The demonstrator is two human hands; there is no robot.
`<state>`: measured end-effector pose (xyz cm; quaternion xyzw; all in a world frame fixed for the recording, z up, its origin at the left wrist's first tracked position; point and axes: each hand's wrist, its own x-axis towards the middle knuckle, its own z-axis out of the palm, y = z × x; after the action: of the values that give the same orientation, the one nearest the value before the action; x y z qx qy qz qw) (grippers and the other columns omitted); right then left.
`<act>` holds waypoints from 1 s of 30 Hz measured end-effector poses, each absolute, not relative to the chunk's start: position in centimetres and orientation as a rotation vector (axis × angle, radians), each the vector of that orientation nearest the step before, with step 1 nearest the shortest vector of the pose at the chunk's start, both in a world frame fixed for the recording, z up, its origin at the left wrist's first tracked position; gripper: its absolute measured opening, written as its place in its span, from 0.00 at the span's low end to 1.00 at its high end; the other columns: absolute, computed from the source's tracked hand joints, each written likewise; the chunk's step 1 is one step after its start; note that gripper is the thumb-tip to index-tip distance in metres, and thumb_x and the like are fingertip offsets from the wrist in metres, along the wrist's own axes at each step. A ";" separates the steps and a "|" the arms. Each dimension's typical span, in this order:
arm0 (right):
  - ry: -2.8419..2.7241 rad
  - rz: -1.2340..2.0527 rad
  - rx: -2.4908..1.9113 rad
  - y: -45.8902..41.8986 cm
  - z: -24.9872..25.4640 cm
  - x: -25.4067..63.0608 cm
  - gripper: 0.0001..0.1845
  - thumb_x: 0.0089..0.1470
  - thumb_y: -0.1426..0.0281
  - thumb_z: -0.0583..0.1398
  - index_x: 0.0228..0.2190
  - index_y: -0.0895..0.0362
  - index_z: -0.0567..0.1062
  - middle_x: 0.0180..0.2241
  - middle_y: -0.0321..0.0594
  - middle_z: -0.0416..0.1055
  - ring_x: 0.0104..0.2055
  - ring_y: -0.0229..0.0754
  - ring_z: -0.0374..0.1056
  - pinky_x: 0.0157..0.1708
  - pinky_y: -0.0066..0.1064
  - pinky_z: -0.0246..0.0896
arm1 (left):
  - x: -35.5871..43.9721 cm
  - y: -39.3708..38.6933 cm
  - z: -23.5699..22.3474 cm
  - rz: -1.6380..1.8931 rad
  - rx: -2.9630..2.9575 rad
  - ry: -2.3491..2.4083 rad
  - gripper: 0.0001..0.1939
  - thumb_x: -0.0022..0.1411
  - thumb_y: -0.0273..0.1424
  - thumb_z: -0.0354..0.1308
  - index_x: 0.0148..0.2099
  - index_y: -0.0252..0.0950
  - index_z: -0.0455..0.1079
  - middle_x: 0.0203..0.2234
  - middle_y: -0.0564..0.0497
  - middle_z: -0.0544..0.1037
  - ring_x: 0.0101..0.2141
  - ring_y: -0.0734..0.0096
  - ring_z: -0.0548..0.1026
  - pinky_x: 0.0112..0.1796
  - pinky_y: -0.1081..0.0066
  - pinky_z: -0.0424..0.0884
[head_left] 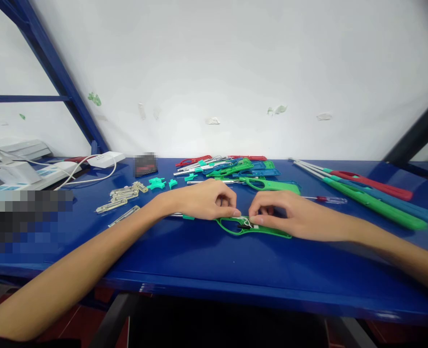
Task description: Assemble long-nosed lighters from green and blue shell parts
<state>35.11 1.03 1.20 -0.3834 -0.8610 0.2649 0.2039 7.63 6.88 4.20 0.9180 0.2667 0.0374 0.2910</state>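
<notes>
Head view: left hand (209, 200) and right hand (294, 213) seem to pinch fragile-looking wire (248, 223) along a green lighter shell (263, 229), probably light, stiff, best held by its handle (279, 233).

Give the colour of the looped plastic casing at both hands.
The looped plastic casing is green, clearest in head view.

You face a white wall (214, 58) with small patches (213, 121), behind a blue counter (199, 261); below, red floor tiles (85, 319) show.
</notes>
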 end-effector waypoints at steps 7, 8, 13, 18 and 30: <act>-2.419 0.631 -1.064 0.7 1.1 34.8 0.25 0.75 0.44 0.61 0.39 0.49 0.85 0.39 0.41 0.84 0.36 0.47 0.74 0.36 0.38 0.66 | 6.9 6.4 6.4 0.305 2.660 0.881 0.17 0.78 0.41 0.61 0.39 0.36 0.82 0.32 0.47 0.84 0.32 0.65 0.76 0.37 0.65 0.64; -2.421 0.612 -1.061 0.7 1.0 34.7 0.24 0.74 0.44 0.62 0.39 0.49 0.85 0.39 0.42 0.84 0.37 0.47 0.74 0.36 0.38 0.66 | 6.4 6.0 7.2 0.387 2.697 0.947 0.16 0.77 0.40 0.60 0.41 0.36 0.83 0.35 0.45 0.85 0.34 0.63 0.77 0.38 0.64 0.64; -2.421 0.508 -1.032 0.6 0.4 34.6 0.20 0.72 0.45 0.66 0.39 0.47 0.84 0.39 0.40 0.83 0.37 0.48 0.74 0.37 0.39 0.65 | 0.6 1.6 9.5 0.701 2.839 1.289 0.19 0.79 0.42 0.54 0.48 0.41 0.85 0.44 0.47 0.88 0.43 0.56 0.82 0.46 0.60 0.69; -2.432 0.430 -0.974 0.6 -0.1 34.6 0.18 0.74 0.49 0.64 0.39 0.48 0.83 0.40 0.41 0.83 0.36 0.47 0.77 0.36 0.39 0.68 | -7.2 -2.9 6.9 0.771 2.787 1.753 0.22 0.79 0.51 0.54 0.48 0.46 0.85 0.43 0.46 0.88 0.46 0.47 0.83 0.50 0.52 0.74; -2.445 0.158 -0.810 0.0 -0.1 34.5 0.14 0.78 0.60 0.61 0.39 0.50 0.82 0.38 0.39 0.83 0.35 0.43 0.79 0.35 0.35 0.70 | -9.5 -2.6 2.5 0.545 2.736 2.104 0.28 0.80 0.47 0.47 0.49 0.38 0.86 0.47 0.38 0.88 0.51 0.37 0.83 0.48 0.46 0.80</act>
<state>34.46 -0.02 -0.11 -0.3016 -0.9105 0.0588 0.2768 -9.49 -2.57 2.52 0.7709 0.5927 0.1537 -0.1755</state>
